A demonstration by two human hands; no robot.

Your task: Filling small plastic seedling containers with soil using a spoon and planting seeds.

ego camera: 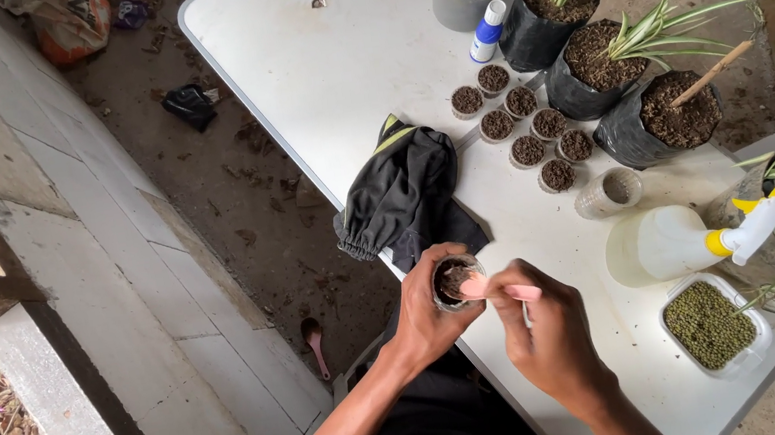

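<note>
Left hand (427, 318) wraps firmly around a small clear cup (457, 281) of soil at the white table's (347, 72) near edge. Right hand (545, 332) pinches a pink spoon (494, 288), its bowl dipped into the cup. Best to keep the cup level and tamp gently, so no soil spills onto the black cloth (405, 195) nearby.

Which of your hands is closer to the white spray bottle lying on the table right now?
Right. The right hand, holding a pink spoon, is just beside the spray bottle; the left hand, with its grip around a small cup, sits farther away beyond it.
</note>
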